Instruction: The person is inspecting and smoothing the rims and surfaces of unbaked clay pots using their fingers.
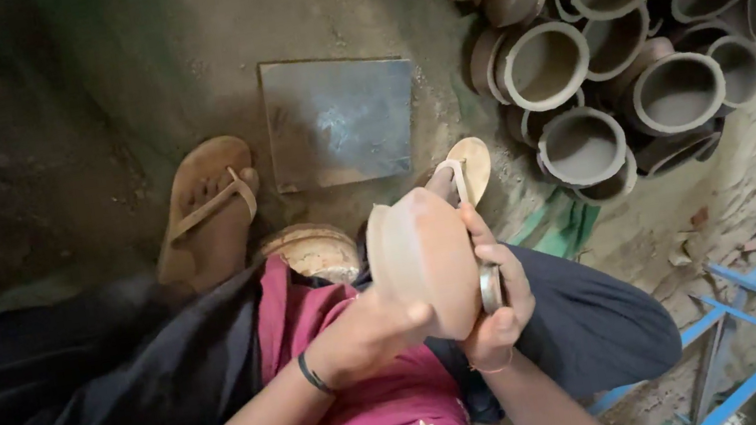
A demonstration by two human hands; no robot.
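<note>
Pink-clad lap sits closest, and above it the clay pot (421, 261) is held on its side. Left hand (371, 330) grips its near side, fingers clenched; right hand (497, 295) presses a small metal scraper (490, 288) against the wall. Stacked pots (616, 53) fill the floor (172, 63) beyond.
</note>
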